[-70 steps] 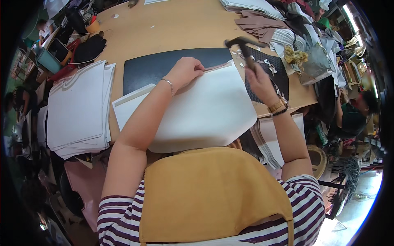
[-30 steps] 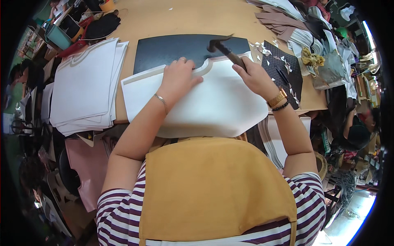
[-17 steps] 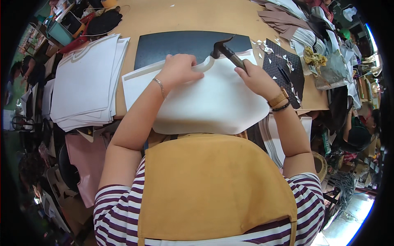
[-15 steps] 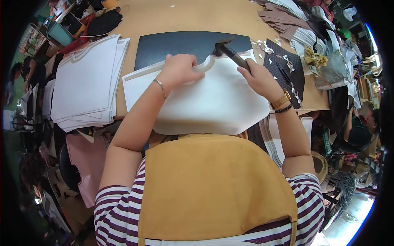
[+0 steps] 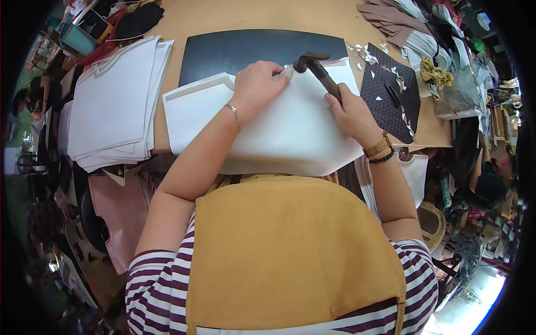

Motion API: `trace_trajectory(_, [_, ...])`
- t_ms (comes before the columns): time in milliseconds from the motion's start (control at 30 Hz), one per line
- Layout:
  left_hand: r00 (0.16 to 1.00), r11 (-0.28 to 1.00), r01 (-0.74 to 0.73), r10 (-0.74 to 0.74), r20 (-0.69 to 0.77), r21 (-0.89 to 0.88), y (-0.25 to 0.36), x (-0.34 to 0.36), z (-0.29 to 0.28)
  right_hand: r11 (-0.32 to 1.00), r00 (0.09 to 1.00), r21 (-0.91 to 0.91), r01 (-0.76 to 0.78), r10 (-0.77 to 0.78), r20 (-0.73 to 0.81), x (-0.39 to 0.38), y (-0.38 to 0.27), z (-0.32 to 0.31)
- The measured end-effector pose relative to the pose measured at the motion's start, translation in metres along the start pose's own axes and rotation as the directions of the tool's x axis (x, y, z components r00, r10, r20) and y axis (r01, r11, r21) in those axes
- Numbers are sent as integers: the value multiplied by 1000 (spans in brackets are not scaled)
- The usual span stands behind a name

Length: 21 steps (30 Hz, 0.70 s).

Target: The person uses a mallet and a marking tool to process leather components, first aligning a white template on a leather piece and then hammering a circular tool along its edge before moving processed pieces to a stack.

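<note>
A large white sheet panel [image 5: 279, 128] with a curved cut-out and a beige folded strip along its far edge lies in front of me. My left hand [image 5: 259, 86] pinches that edge at the cut-out, fingers bent and thumb pressed down on it. In my right hand [image 5: 353, 116] is a claw hammer [image 5: 319, 71], gripped by its dark handle. The hammer head rests at or just above the panel's edge, close to my left thumb; whether it touches cannot be told. Under the panel's far side lies a dark flat board [image 5: 257, 47].
A stack of white panels [image 5: 111, 106] stands at left on the tan table [image 5: 251, 14]. To the right lies a dark textured mat [image 5: 391, 89] with white scraps, beside a silvery bag [image 5: 466, 92]. Brown strips [image 5: 385, 22] are piled at far right. Pink material [image 5: 117, 218] hangs lower left.
My left hand has slid right along the panel's edge and curled further, baring the curve's left part. The hammer has shifted slightly, staying in my right hand. The view has tilted a little.
</note>
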<state>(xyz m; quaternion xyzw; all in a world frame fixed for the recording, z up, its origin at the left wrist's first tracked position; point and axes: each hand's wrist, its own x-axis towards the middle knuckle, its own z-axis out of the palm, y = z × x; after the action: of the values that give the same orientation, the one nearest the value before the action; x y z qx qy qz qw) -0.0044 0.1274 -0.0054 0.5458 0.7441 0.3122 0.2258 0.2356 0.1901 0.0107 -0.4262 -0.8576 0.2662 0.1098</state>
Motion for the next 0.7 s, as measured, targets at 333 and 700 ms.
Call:
trace_trajectory(333, [875, 824, -383, 469, -124, 417, -15, -5, 25, 1000, 999, 3, 31, -31, 29, 4, -3, -3])
trace_trajectory(700, [844, 742, -372, 520, -129, 557, -13, -5, 31, 975, 988, -167, 148, -154, -24, 27, -14, -5])
